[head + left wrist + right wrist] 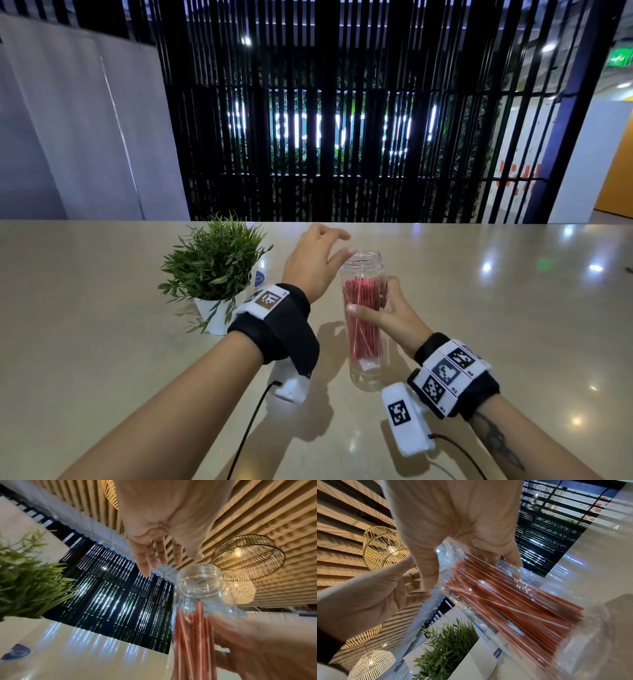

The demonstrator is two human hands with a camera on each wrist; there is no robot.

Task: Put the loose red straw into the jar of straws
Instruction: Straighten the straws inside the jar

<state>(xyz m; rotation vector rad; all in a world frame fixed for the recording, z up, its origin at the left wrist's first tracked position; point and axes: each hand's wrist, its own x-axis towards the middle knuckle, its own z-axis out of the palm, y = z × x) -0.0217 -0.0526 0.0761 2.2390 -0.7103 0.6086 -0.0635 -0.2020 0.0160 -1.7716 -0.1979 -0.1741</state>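
A clear plastic jar [367, 371] stands upright on the beige table [479, 325], lid off, with a bunch of red straws [363, 322] inside. My right hand [376, 308] grips the jar around its middle, thumb on the near side. My left hand [337, 245] hovers just left of the jar's open mouth with its fingers spread and nothing in them. In the left wrist view the left fingers [150, 557] stand straight above the jar [200, 582]. The right wrist view shows the straws [513, 601] through the jar wall. No separate loose straw shows in any view.
A green plant [215, 263] in a white pot [215, 320] stands close to the left of the jar, under my left wrist. A small thing with a blue mark [259, 278] lies behind it. Black slats rise past the table's far edge.
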